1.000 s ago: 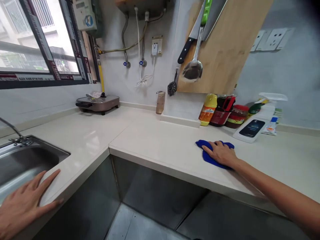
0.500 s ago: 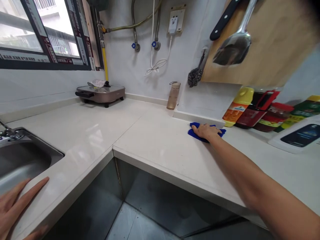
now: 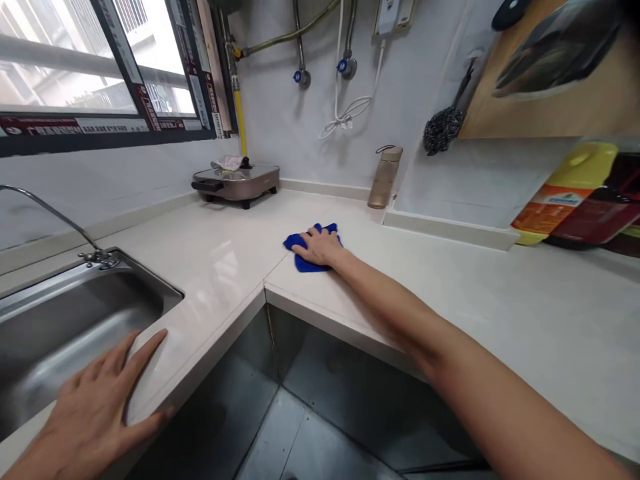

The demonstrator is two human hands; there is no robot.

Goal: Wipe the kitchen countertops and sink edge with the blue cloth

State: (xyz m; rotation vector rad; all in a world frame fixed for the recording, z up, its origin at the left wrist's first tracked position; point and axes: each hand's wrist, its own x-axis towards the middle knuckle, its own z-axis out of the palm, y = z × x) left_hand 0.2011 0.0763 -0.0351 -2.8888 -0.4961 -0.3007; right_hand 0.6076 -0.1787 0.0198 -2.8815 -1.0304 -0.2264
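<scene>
My right hand (image 3: 323,247) presses a blue cloth (image 3: 307,262) onto the white countertop (image 3: 450,280), close to the seam at the counter's inner corner. Cloth shows around the fingers and past the fingertips. At lower left, my left hand (image 3: 100,407) rests on the counter strip beside the steel sink (image 3: 85,333). Its fingers are spread, with the thumb over the front edge and nothing held.
An electric pan with a lid (image 3: 240,183) stands in the back corner, and a tan bottle (image 3: 385,179) by the wall. A yellow-and-orange jug (image 3: 565,193) is at right. Above hang a steel scrubber (image 3: 443,130) and a cutting board (image 3: 540,113). A tap (image 3: 97,257) rises behind the sink.
My right hand has slid the blue cloth leftward along the counter, from near the jug to the corner seam. The view has shifted too, showing more of the sink and my left hand.
</scene>
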